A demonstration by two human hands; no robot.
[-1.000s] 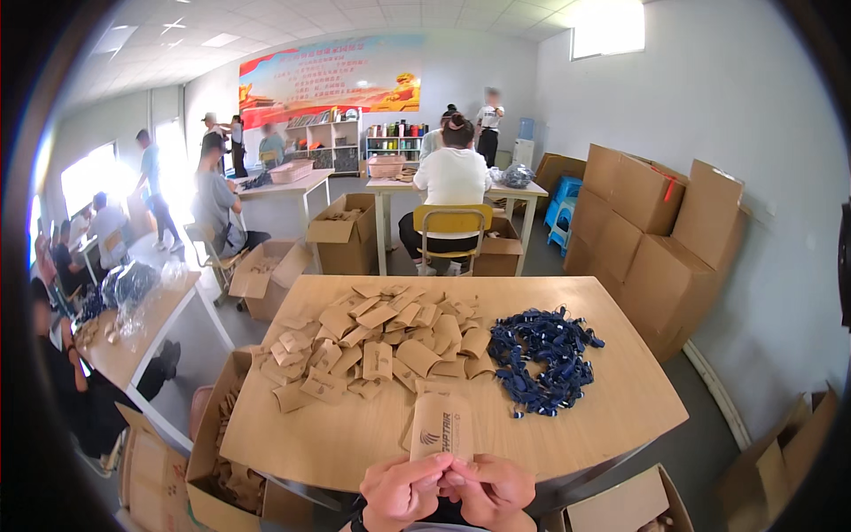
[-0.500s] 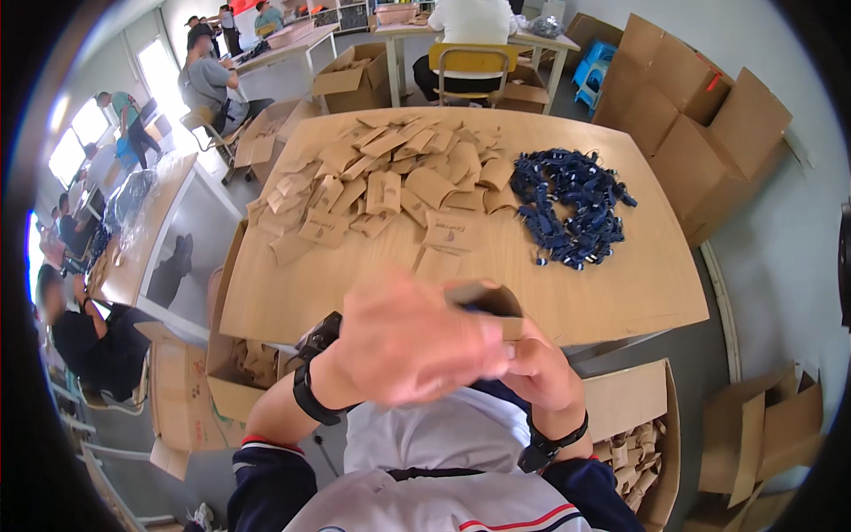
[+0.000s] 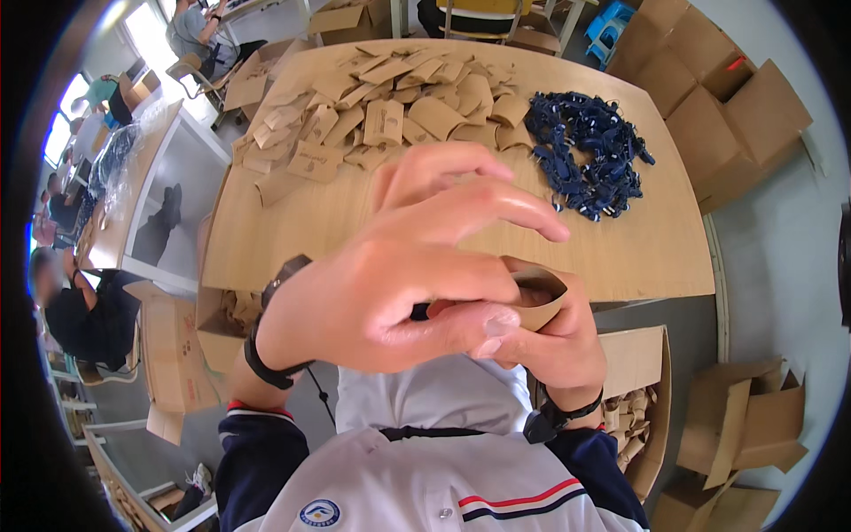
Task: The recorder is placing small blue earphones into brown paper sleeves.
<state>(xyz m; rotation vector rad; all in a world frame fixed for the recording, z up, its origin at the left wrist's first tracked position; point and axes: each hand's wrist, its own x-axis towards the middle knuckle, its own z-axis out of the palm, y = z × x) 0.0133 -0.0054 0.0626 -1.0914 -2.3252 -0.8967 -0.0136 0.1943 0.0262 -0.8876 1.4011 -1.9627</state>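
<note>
A brown paper pillow box [image 3: 539, 314] stands open-mouthed in front of my waist. My right hand [image 3: 567, 341] wraps round it from the right, fingers closed. Across it from the left reaches my left hand [image 3: 417, 257]. Its thumb and index finger close at the box's left edge, while the other fingers stay raised and bent. That left hand hides part of the box and what may be inside. Beyond, on the table [image 3: 301, 239], lies a heap of flat brown pillow boxes [image 3: 383, 122]. To its right is a pile of navy strap-like items [image 3: 592, 160].
Open cartons stand by the table: one with folded brown pieces [image 3: 631, 417] at lower right, another [image 3: 232, 324] at lower left. More cartons [image 3: 709, 133] lean by the right wall. A person [image 3: 89, 310] sits at a table on the left.
My view has tilted down, so the table sits higher. My left hand's raised fingers have spread apart over the box. The box's open mouth shows more clearly in my right hand.
</note>
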